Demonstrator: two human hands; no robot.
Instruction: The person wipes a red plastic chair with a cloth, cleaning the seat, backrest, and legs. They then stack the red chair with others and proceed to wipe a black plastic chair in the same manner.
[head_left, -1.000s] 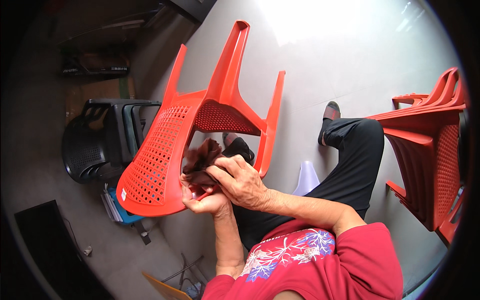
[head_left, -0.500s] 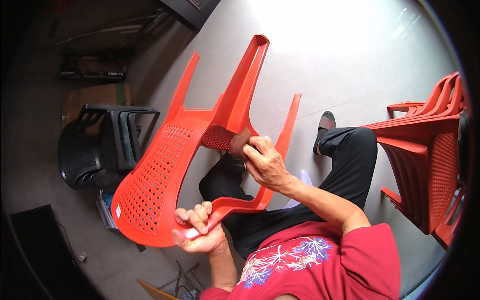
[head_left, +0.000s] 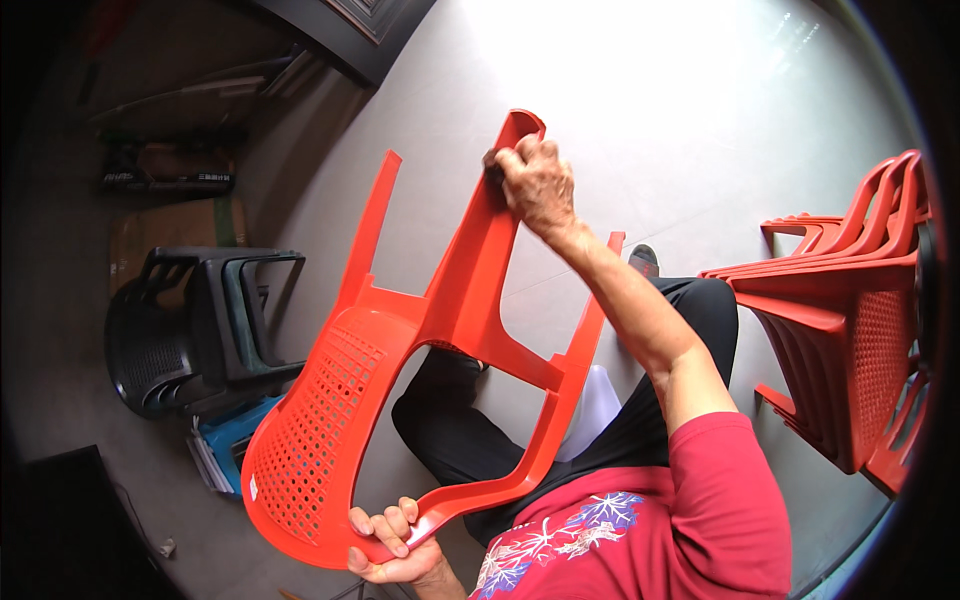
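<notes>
1. The right hand (head_left: 538,185) is clamped near the tip of one leg of a red plastic chair (head_left: 400,400); its fingers (head_left: 512,160) curl over the leg's edge, and a small dark thing shows under them, too hidden to tell what it is.
2. The left hand (head_left: 395,548) grips the chair's lower rim at the bottom of the view, its fingers (head_left: 385,525) wrapped up over the red edge and closed tight on it.
3. The chair is held off the floor between the two hands, turned over so that its legs point up and away from the person and its perforated back hangs low to the left.
4. The chair lies across the person's lap, above dark trousers (head_left: 560,430), and the red floral shirt (head_left: 640,530) sits just below it in the view.
5. To the person's right stands a stack of red chairs (head_left: 850,330) of the same kind, apart from the held one.
6. To the left is a stack of dark chairs (head_left: 190,330) with a blue object (head_left: 235,450) at its foot.
7. All of it rests on a pale grey floor (head_left: 700,130), brightly lit at the top.
</notes>
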